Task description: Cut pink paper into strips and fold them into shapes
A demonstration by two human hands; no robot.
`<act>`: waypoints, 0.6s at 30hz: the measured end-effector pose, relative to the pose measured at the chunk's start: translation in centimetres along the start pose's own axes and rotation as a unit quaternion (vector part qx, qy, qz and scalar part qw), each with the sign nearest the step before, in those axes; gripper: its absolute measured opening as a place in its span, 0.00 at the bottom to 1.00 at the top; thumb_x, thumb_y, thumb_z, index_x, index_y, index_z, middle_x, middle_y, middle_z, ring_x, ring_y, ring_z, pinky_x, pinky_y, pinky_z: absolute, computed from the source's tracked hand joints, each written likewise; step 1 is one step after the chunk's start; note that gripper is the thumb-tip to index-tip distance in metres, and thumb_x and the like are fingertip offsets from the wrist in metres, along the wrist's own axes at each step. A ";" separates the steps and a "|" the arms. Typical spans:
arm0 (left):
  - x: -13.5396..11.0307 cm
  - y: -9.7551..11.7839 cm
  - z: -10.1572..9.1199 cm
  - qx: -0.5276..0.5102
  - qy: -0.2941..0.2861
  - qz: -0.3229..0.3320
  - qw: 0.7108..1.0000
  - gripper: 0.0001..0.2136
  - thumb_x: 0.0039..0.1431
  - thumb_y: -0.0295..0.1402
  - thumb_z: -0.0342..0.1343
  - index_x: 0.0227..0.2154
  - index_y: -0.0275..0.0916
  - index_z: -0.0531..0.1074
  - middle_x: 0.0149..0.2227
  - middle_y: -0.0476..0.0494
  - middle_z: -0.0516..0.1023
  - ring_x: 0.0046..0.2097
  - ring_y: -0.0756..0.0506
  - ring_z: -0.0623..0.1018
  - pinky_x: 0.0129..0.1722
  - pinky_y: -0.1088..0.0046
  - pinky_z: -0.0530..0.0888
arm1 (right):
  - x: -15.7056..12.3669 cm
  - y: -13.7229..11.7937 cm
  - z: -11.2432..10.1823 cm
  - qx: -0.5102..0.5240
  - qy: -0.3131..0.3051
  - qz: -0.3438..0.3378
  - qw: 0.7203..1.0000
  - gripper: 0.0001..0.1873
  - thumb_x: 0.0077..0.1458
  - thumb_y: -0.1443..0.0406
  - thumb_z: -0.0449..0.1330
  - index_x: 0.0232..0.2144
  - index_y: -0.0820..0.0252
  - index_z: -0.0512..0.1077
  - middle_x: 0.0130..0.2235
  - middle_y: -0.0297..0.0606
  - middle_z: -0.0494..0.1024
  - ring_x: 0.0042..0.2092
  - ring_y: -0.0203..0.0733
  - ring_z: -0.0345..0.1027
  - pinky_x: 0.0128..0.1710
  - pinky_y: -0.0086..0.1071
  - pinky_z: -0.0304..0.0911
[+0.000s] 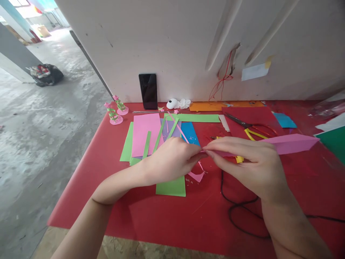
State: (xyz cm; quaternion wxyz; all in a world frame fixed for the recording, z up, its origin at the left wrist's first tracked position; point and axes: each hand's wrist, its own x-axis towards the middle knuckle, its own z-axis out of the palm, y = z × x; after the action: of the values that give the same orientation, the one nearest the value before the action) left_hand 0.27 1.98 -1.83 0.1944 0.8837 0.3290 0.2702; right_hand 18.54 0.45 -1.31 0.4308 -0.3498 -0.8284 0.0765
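Fingertip to fingertip, my left hand (172, 160) and my right hand (248, 163) pinch one end of a folded pink paper (296, 144) above the table. Its long, pointed other end sticks out to the right behind my right hand. Beneath my hands lie pink paper (147, 131), green paper (171, 187), blue paper (191, 132) and several narrow strips. A pink offcut with a curved edge (197, 176) lies just below the fingertips. Mostly hidden behind my right hand is a yellow tool (239, 159), near a black cord (230, 212).
Scissors (245, 125) with red and yellow handles lie at the back right. A phone (148, 91) leans on the white panel, beside a small white figure (178, 104). Two pink-and-green paper ornaments (114, 115) stand at the left edge of the red table (83, 194).
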 end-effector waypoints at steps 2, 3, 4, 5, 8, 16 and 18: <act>0.0 0.0 0.3 -0.002 0.014 0.019 1.000 0.17 0.63 0.28 0.48 0.16 0.37 0.58 0.16 0.58 0.47 0.19 0.56 0.49 0.18 0.78 0.51 | -0.1 -0.2 -0.2 -0.005 0.005 0.015 1.000 0.09 0.52 0.77 0.61 0.28 0.58 0.74 0.29 0.32 0.81 0.31 0.36 0.77 0.30 0.26 0.73; 0.0 -0.1 0.4 -0.001 0.020 0.031 0.999 0.17 0.63 0.27 0.47 0.17 0.37 0.60 0.15 0.58 0.48 0.18 0.55 0.50 0.18 0.78 0.51 | -0.1 -0.3 -0.3 -0.007 0.006 0.023 1.000 0.10 0.51 0.77 0.62 0.28 0.58 0.74 0.29 0.31 0.81 0.31 0.36 0.77 0.31 0.26 0.73; -0.1 -0.1 0.6 0.002 0.026 0.043 0.999 0.16 0.63 0.27 0.46 0.18 0.37 0.61 0.15 0.57 0.49 0.18 0.55 0.51 0.18 0.77 0.52 | -0.2 -0.3 -0.4 -0.008 0.008 0.030 0.999 0.10 0.51 0.77 0.62 0.28 0.57 0.74 0.30 0.31 0.82 0.31 0.36 0.77 0.31 0.26 0.73; -0.1 -0.2 0.7 0.006 0.031 0.055 0.998 0.16 0.63 0.26 0.46 0.18 0.37 0.62 0.14 0.57 0.51 0.17 0.55 0.52 0.17 0.77 0.52 | -0.3 -0.4 -0.6 -0.007 0.007 0.037 0.999 0.10 0.51 0.76 0.62 0.28 0.57 0.75 0.30 0.31 0.82 0.31 0.36 0.77 0.31 0.26 0.74; -0.1 -0.1 0.6 0.015 0.039 0.063 0.997 0.16 0.63 0.25 0.46 0.19 0.36 0.65 0.13 0.56 0.56 0.16 0.56 0.57 0.17 0.77 0.54 | -0.4 -0.3 -1.0 -0.006 0.011 0.056 0.998 0.10 0.51 0.75 0.63 0.28 0.55 0.76 0.31 0.29 0.83 0.31 0.37 0.78 0.32 0.28 0.75; -0.4 0.1 -1.1 0.008 0.036 0.052 0.998 0.14 0.61 0.22 0.47 0.23 0.32 0.73 0.15 0.51 0.70 0.17 0.56 0.64 0.18 0.79 0.61 | -0.2 0.7 -2.1 -0.054 0.051 0.039 0.996 0.09 0.47 0.75 0.66 0.24 0.57 0.75 0.26 0.28 0.81 0.28 0.34 0.76 0.32 0.26 0.73; -0.4 0.0 -1.5 0.006 0.039 0.049 0.998 0.15 0.61 0.23 0.48 0.21 0.33 0.73 0.15 0.51 0.70 0.16 0.56 0.64 0.17 0.80 0.60 | -0.1 1.0 -2.3 -0.063 0.054 0.033 0.996 0.08 0.47 0.75 0.66 0.24 0.58 0.75 0.26 0.27 0.81 0.28 0.33 0.75 0.31 0.23 0.72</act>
State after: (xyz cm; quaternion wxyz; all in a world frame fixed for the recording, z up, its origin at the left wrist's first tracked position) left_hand -0.92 1.99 -0.83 0.1623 0.8888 0.2944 0.3116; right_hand 20.90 0.73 -0.42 0.4494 -0.4071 -0.7949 0.0188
